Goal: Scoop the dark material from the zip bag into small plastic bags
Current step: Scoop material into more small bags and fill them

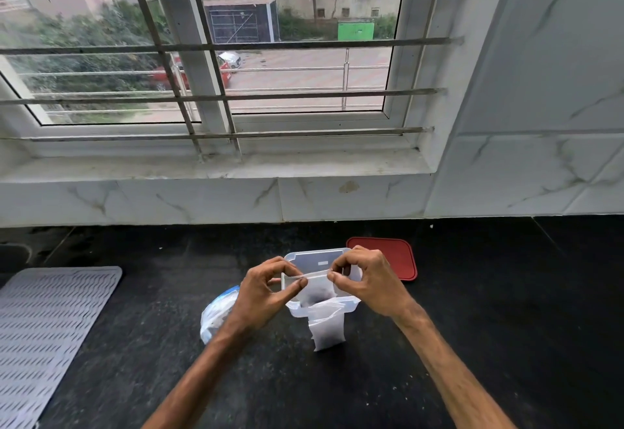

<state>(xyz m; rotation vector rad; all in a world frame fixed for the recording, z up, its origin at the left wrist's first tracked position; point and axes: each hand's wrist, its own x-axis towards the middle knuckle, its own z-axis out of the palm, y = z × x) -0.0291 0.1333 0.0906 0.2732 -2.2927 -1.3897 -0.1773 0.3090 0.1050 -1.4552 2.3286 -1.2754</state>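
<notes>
Left hand (266,288), right hand (366,282) pinching dark-filled bag (317,288)

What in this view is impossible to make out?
Head view only:
- Zip bag: mostly hidden behind the left forearm; its opening and contents are unseen.
- Small bag: left hand and right hand pinch its top edge, so whether it is sealed is unclear.
- Container interior: blocked by that bag and the hands.
- Grey mat: cut off by the left edge.
</notes>
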